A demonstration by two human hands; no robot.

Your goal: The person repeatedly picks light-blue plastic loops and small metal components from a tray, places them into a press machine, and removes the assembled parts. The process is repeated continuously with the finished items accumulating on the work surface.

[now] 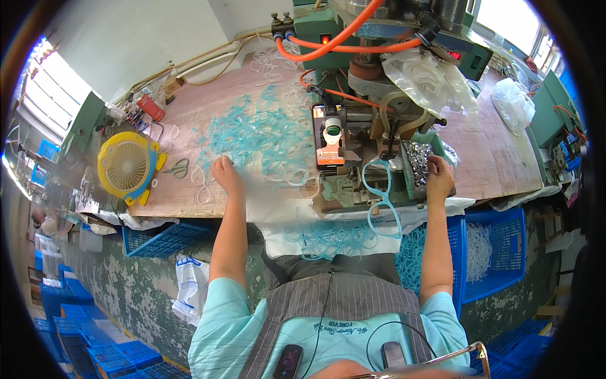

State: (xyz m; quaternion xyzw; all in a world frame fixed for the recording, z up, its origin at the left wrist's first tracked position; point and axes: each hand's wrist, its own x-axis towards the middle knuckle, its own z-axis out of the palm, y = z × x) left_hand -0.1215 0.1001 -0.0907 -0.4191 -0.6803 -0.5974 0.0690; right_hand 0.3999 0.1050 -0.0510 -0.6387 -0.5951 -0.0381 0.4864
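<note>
Head view, from where I stand: the person's left hand [226,172] and right hand [440,178] are well apart, fingers curled, and I can't tell whether either grips anything. Left is beside loose blue frames [252,129] on the counter [492,158]; right, beside small metal parts [416,161]. Between them, one blue eyeglass frame [382,203] sits at the machine's [365,68] near side.

Dark lettering [341,326] on the light-teal fabric T-shirt [353,344]; red digits [454,55] on the boxy green controller [475,61] toward the wooden bench [499,155]'s far edge
</note>
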